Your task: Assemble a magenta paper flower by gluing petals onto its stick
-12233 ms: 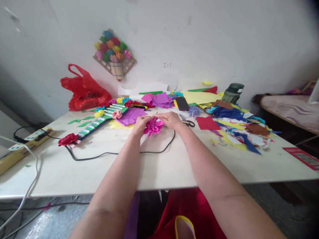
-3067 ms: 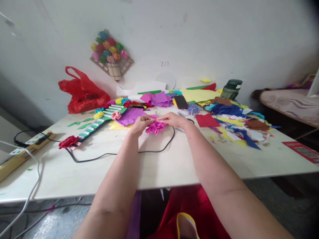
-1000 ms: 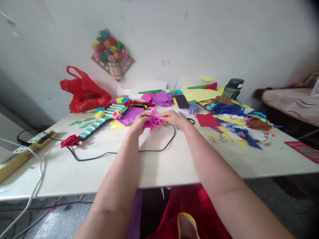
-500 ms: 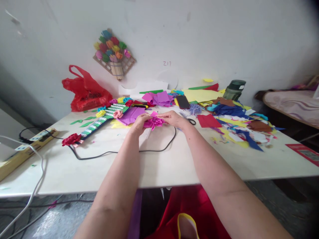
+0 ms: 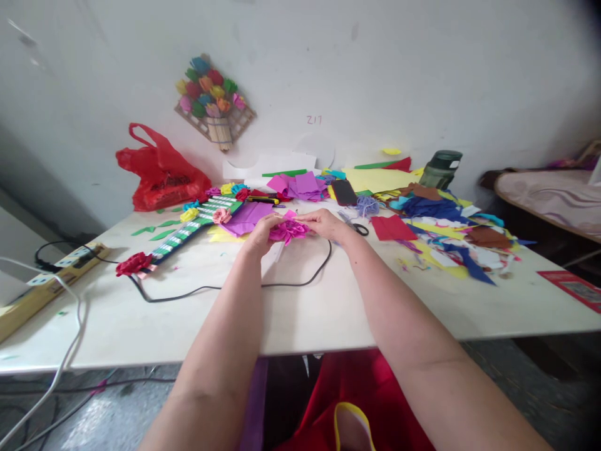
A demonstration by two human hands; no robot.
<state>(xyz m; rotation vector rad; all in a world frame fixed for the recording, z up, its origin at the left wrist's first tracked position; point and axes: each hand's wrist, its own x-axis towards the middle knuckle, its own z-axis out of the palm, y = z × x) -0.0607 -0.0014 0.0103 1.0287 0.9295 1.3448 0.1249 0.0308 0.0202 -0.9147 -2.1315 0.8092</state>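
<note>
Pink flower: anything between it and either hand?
Nothing visible. The fingers of the left hand and right hand are already on the pink flower. The black cable lies on the near side, outside both grips.

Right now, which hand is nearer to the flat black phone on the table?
Right. The right hand is in front of the phone, slightly to its left; the left hand is farther left, across the magenta paper flower.

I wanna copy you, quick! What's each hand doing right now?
Left hand: closed, holding the pink paper flower.
Right hand: closed, fingers on the same flower.
</note>
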